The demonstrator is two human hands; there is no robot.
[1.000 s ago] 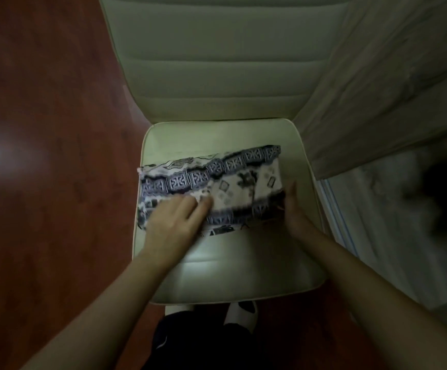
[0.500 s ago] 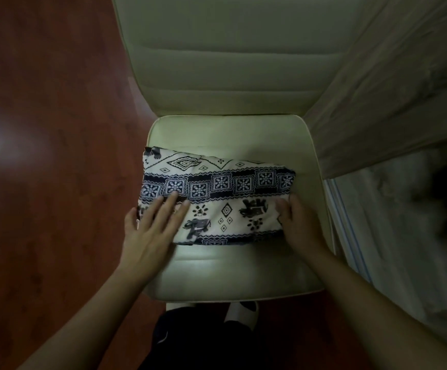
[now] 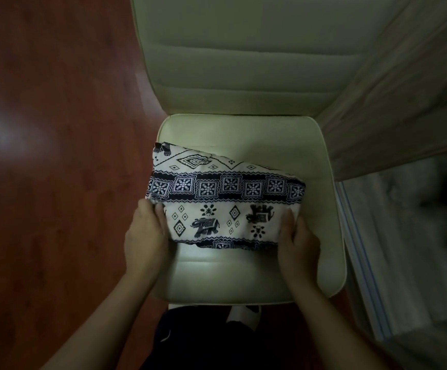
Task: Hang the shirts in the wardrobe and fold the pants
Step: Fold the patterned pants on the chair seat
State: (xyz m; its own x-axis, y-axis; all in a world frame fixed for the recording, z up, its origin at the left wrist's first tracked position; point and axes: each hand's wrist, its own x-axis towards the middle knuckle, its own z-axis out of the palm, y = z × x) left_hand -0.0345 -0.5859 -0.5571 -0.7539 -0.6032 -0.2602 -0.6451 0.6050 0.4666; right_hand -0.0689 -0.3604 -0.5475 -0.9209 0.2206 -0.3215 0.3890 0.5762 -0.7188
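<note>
A folded pair of white pants with a dark blue elephant and square pattern (image 3: 225, 198) lies on the seat of a cream chair (image 3: 243, 132). My left hand (image 3: 147, 236) grips the folded bundle at its near left corner, fingers tucked under the cloth. My right hand (image 3: 297, 241) holds the near right corner, thumb on top and fingers hidden beneath. The bundle's near edge looks slightly lifted off the seat. No shirt is in view.
The chair's padded backrest (image 3: 243, 49) rises behind the seat. A wooden panel (image 3: 403, 102) stands close on the right, with pale bedding or carpet (image 3: 403, 249) below it. Red-brown floor (image 3: 57, 182) spreads to the left. My dark-clothed legs and a white-socked foot (image 3: 243, 316) are under the seat's front.
The pants were folded over into a neat rectangle. Both hands then slid from lying flat on top to grasping the two near corners.
</note>
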